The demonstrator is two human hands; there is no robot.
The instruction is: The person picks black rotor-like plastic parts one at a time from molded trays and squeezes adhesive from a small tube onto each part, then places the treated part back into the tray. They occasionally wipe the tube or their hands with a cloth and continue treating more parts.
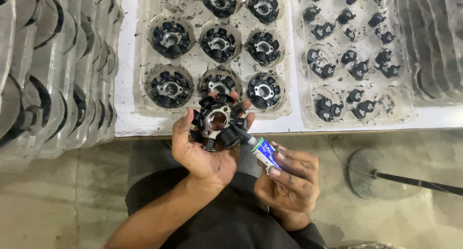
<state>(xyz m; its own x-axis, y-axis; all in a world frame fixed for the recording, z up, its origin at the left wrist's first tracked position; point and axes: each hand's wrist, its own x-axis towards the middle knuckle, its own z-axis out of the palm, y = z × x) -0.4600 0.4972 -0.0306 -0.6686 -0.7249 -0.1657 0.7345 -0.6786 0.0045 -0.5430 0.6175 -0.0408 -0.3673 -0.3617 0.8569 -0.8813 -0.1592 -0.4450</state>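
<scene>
The left hand [202, 152] cupped a black stator ring [217, 123], bore facing up. The right hand [289, 179] pinched a small glue tube [263, 152], pointing up-left, nozzle apparently touching the ring, below a clear tray [284, 51].

Nine black stator cores are counted: eight seated in the clear tray [140, 61] and one [217, 122] held above its edge. One adhesive tube [263, 151] is present. Two hands are visible. The small black parts in the second tray [410, 109] cannot be counted exactly.
</scene>
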